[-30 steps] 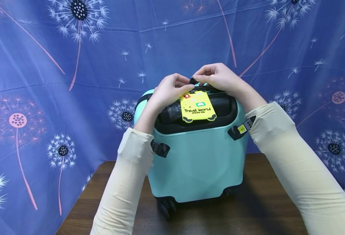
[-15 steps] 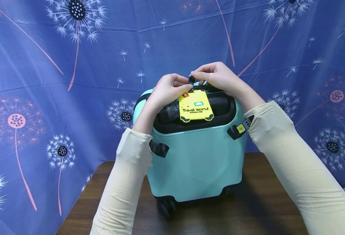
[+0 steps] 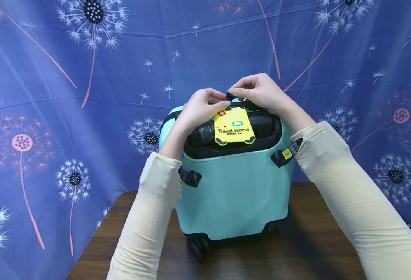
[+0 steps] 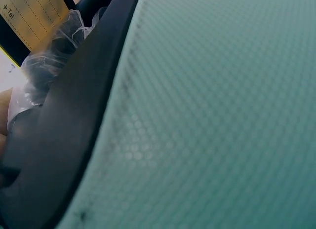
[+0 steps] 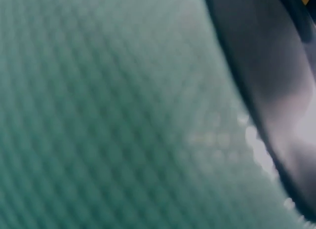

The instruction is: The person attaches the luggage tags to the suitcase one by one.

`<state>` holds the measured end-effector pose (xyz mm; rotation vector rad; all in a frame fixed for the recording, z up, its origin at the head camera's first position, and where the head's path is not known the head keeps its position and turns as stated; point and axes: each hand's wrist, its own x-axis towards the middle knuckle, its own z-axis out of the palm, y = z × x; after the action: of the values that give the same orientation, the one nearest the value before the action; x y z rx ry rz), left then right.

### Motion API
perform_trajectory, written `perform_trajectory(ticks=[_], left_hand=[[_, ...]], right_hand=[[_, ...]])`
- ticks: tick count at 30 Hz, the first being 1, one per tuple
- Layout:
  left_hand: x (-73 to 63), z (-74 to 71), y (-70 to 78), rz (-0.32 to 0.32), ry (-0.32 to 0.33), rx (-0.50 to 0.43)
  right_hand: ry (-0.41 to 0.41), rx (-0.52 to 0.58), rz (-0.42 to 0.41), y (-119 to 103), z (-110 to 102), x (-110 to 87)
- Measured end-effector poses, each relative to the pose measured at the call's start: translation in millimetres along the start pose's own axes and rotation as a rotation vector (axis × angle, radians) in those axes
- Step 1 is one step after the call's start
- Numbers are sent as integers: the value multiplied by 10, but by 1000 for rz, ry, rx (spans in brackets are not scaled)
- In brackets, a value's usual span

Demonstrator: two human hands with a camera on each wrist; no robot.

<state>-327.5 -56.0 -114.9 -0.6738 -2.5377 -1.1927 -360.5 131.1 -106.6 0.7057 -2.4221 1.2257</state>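
Observation:
A yellow luggage tag [image 3: 234, 126] printed "Travel World" hangs in front of the black handle of a mint-green suitcase [image 3: 236, 190]. Its short black strap [image 3: 229, 97] rises from the tag's top edge. My left hand [image 3: 202, 109] pinches that strap low down, thumb just above the tag. From the other side my right hand [image 3: 261, 92] pinches the strap's upper end between thumb and forefinger. In the left wrist view the tag's orange back [image 4: 37, 17] shows dashed lines and "Tel". The right wrist view is filled mostly by the suitcase's blurred textured shell [image 5: 98, 115].
The suitcase stands upright on black wheels [image 3: 198, 247] on a dark wooden table [image 3: 121, 241]. Behind it hangs a blue dandelion-print cloth [image 3: 205, 50]. Clear plastic film [image 4: 54, 56] wraps part of the handle. Black straps circle both sleeve cuffs.
The tag sits slightly farther left than a second ago. More of the strap shows between my hands, and the right fingertips rose a little, then dipped again. Both hands keep their pinch.

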Motion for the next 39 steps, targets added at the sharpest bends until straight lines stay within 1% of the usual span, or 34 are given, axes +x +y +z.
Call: perform_trajectory(ticks=[5,10,14,20,26,34,39], left_hand=[[17,6,-3,8,-7,5],[25,4,-5,-2,-10,-5],[19,0,-7,-2,2,-11],[4,1,-8,7,1,7],[8,6,-6,9,-10,16],[18,9,-6,9,-1,-6],[10,4,4,-5,-5,6]], right_hand=[[10,-15,4,5,-5,8],[-34,0,30,7,-11,10],[-60,16,30,-1,-12,12],[-28,4,2,-4,-3,3],[11,-24,-1,5,3,6],[-13,29,-8,13,-1,-3],[-24,20,-17,6,-1,-7]])
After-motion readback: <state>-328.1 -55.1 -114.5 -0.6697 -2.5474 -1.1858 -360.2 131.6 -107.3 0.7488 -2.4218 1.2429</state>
